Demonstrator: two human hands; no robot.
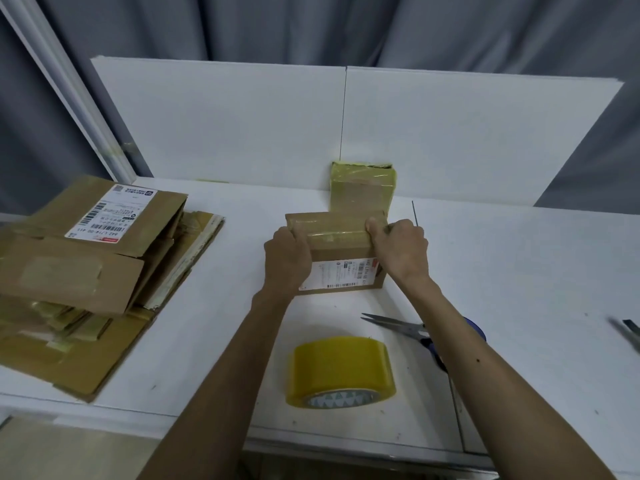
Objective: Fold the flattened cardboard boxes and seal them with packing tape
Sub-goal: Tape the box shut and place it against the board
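Flattened boxes [86, 271]: stacked at nine o'clock on the table [519, 271]; brown, overlapping, patched with old yellowish tape; white shipping label on the topmost piece.
Left hand [287, 258]: at the centre of the table; wrapped round the left end of the folded box, fingers curled over its top edge, palm against its side.
Folded box [341, 252]: standing at the centre, gripped between both hands; top glossy with tape; white barcode label on the near face (print too small to read).
Sealed box [362, 188]: at twelve o'clock of the folded box, just behind it, against the white boards [225, 126]; wrapped in yellowish tape; touching the folded box or not, cannot tell.
Tape roll [341, 372]: at six o'clock of the folded box, well apart from it, near the front edge; yellow, core facing the near side.
Right hand [398, 251]: closed on the right end of the folded box; fingers curled over the top edge, knuckles up.
Scissors [405, 329]: at four o'clock of the folded box; blade tips pointing to nine o'clock; blue handles partly hidden behind the right forearm.
Metal tool [627, 332]: at three o'clock, at the picture's edge; blurred, kind unclear.
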